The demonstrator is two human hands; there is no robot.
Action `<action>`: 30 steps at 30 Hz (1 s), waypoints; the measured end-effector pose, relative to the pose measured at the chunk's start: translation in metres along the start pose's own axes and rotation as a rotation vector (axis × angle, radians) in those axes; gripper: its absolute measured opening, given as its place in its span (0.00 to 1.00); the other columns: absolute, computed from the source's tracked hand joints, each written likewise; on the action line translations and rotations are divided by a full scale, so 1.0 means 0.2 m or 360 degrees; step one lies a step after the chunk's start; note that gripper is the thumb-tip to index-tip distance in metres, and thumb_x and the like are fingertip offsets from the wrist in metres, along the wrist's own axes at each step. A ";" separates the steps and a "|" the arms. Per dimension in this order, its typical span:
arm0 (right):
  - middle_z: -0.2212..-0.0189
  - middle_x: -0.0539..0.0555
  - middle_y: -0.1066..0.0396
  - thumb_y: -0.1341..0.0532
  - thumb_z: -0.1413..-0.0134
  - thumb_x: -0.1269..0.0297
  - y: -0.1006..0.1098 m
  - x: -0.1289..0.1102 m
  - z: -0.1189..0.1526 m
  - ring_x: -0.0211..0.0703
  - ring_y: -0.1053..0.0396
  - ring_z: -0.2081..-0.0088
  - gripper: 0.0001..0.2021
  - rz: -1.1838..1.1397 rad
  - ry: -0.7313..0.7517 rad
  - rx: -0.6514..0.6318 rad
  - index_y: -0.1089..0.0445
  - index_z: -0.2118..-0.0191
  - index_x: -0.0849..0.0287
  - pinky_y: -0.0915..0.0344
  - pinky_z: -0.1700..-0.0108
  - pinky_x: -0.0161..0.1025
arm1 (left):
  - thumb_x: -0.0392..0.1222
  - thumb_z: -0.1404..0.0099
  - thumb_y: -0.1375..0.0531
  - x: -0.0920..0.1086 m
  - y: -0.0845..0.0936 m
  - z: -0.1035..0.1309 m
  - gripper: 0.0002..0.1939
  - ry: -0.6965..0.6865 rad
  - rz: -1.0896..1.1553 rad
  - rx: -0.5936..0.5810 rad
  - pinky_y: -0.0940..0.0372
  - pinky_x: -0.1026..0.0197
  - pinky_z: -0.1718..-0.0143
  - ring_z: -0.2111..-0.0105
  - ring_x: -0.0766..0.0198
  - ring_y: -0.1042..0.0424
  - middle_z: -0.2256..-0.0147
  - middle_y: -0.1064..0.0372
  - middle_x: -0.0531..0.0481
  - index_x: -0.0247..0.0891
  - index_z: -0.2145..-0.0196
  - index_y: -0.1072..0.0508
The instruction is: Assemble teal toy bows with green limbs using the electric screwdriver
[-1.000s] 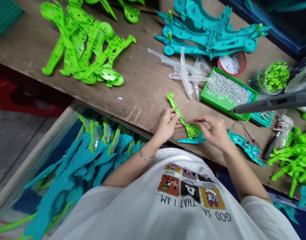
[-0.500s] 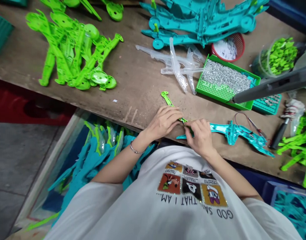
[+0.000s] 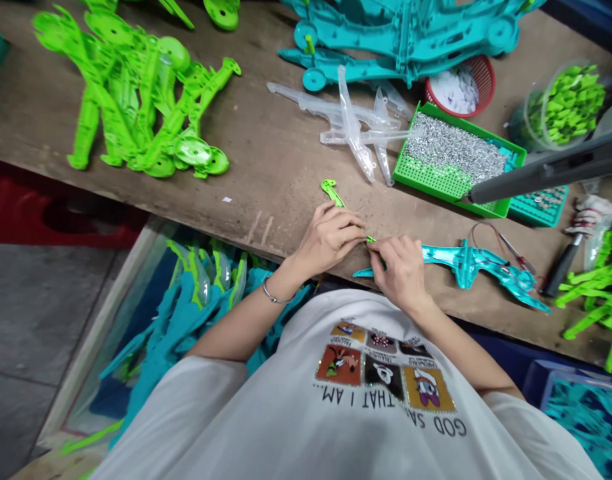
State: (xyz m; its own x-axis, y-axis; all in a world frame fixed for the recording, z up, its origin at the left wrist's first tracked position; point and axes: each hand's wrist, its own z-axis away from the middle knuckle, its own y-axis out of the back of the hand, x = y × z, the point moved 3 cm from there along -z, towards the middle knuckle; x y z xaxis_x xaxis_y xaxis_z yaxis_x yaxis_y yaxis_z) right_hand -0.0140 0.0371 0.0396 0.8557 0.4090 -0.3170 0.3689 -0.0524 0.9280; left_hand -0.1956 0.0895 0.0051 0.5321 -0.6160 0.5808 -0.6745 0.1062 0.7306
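A slim lime-green plastic part [image 3: 332, 192] runs under my left hand [image 3: 332, 233], whose fingers are bent over it and closed. Close by on the right, my right hand [image 3: 399, 267] pinches at the near end of that green part; what lies between its fingertips is hidden. Beneath my right hand a long turquoise plastic shell [image 3: 486, 261] lies along the table edge, its pointed left end showing past the hand. Thin wires [image 3: 503, 245] rest on the shell's right half.
Lime-green parts [image 3: 131, 100] are piled at left, turquoise shells [image 3: 366, 60] at the back. Clear plastic pieces [image 3: 356, 127] lie near a green tray [image 3: 436, 177] of small metal pieces. A grey tool [image 3: 541, 175] juts in from the right, above a black-handled tool [image 3: 561, 270].
The view has shifted slightly. My left hand covers a little more of the green part's middle; both hands otherwise keep nearly the same place and grip.
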 end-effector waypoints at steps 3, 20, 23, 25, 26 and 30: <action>0.63 0.54 0.24 0.42 0.29 0.67 0.01 0.01 0.00 0.47 0.33 0.59 0.08 -0.0118 0.0016 -0.0034 0.25 0.54 0.56 0.46 0.56 0.46 | 0.43 0.26 0.39 0.00 0.01 -0.01 0.08 0.0000 -0.0007 -0.0030 0.44 0.43 0.36 0.49 0.58 0.24 0.54 0.18 0.51 0.46 0.59 0.18; 0.61 0.59 0.27 0.46 0.29 0.69 0.01 0.08 -0.03 0.48 0.31 0.60 0.12 -0.0169 -0.0145 -0.0276 0.24 0.54 0.59 0.41 0.58 0.44 | 0.40 0.26 0.42 -0.06 0.00 0.01 0.12 -0.0234 0.0007 -0.0237 0.43 0.34 0.32 0.43 0.56 0.24 0.50 0.19 0.51 0.53 0.55 0.18; 0.60 0.59 0.27 0.46 0.29 0.68 0.02 0.10 -0.03 0.49 0.29 0.58 0.12 -0.0283 -0.0205 -0.0219 0.25 0.54 0.60 0.37 0.56 0.44 | 0.39 0.26 0.42 -0.06 0.00 0.02 0.13 -0.0286 -0.0042 -0.0268 0.41 0.33 0.33 0.42 0.55 0.25 0.48 0.20 0.49 0.52 0.53 0.19; 0.61 0.59 0.26 0.46 0.29 0.68 0.03 0.12 -0.04 0.49 0.28 0.58 0.10 -0.0301 -0.0222 -0.0180 0.26 0.56 0.60 0.35 0.55 0.44 | 0.38 0.26 0.42 -0.06 0.00 0.02 0.13 -0.0333 -0.0096 -0.0255 0.40 0.34 0.34 0.42 0.55 0.25 0.47 0.20 0.49 0.51 0.52 0.19; 0.62 0.59 0.26 0.45 0.29 0.68 0.04 0.12 -0.04 0.49 0.28 0.58 0.10 -0.0297 -0.0230 -0.0166 0.26 0.56 0.60 0.35 0.55 0.44 | 0.38 0.26 0.42 -0.05 0.00 0.03 0.13 -0.0349 -0.0120 -0.0248 0.39 0.34 0.34 0.42 0.55 0.25 0.47 0.20 0.49 0.51 0.52 0.19; 0.64 0.58 0.27 0.42 0.32 0.66 0.04 0.12 -0.04 0.48 0.29 0.62 0.07 -0.0233 -0.0281 -0.0135 0.27 0.61 0.59 0.35 0.58 0.43 | 0.39 0.25 0.43 -0.05 0.00 0.03 0.13 -0.0341 -0.0167 -0.0259 0.38 0.35 0.35 0.41 0.54 0.26 0.47 0.20 0.50 0.51 0.52 0.19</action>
State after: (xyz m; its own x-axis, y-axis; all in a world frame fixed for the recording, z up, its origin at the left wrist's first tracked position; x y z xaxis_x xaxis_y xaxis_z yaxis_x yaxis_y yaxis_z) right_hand 0.0071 0.0533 0.0413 0.8482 0.2407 -0.4719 0.4684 0.0753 0.8803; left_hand -0.2041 0.0910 -0.0021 0.4629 -0.7791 0.4227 -0.5214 0.1463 0.8407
